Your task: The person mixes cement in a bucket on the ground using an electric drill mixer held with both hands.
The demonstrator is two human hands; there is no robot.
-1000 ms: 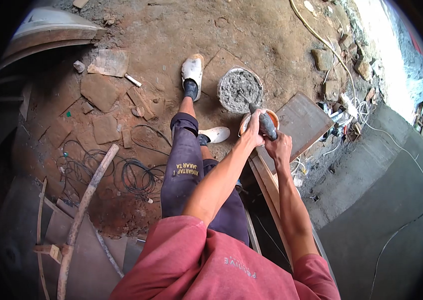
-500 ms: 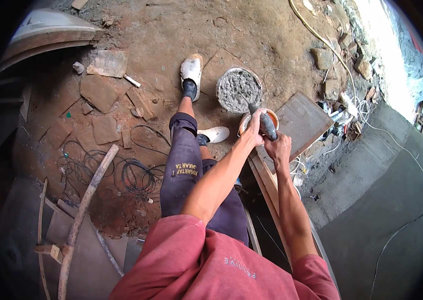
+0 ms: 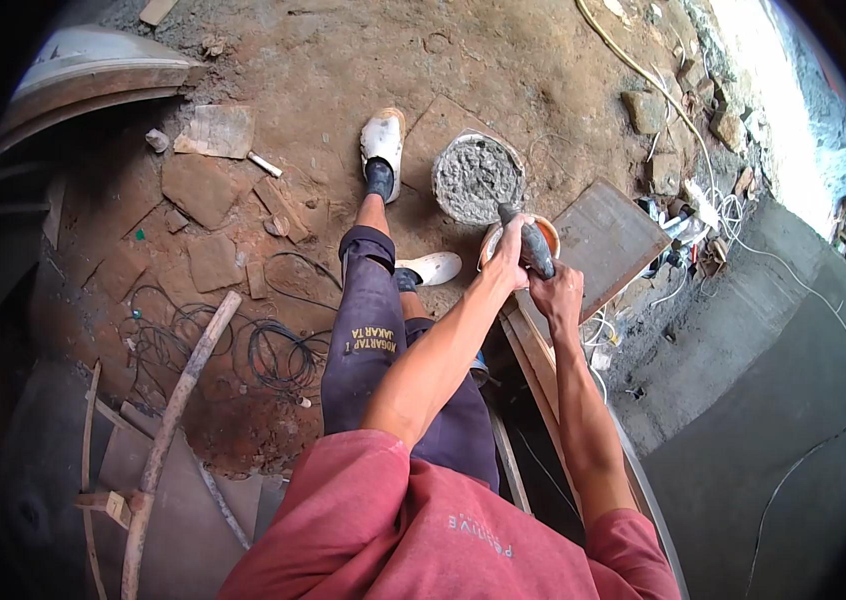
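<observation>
Both of my hands are closed around a dark, drill-like mixing tool point(image 3: 535, 248), its front end pointing toward a bucket of wet grey cement mix point(image 3: 480, 178). My left hand point(image 3: 506, 258) wraps the tool's near left side, and my right hand point(image 3: 559, 296) grips its rear end. The cement has a lumpy, churned surface; whatever part of the tool lies inside it is hidden. Just beyond my hands, partly covered by them and the tool, is an orange-rimmed bucket point(image 3: 555, 232).
A flat board point(image 3: 611, 245) lies right of the buckets, beside white cables point(image 3: 731, 215) and rubble. Black cable point(image 3: 278, 355) coils on the dirt at left, near stone slabs point(image 3: 199, 188) and a long wooden pole point(image 3: 178, 405). Smooth grey concrete point(image 3: 773, 400) spans the right.
The camera view has shifted very slightly, and the cement surface looks a little different around the tool's front end. Both hands keep the same hold.
</observation>
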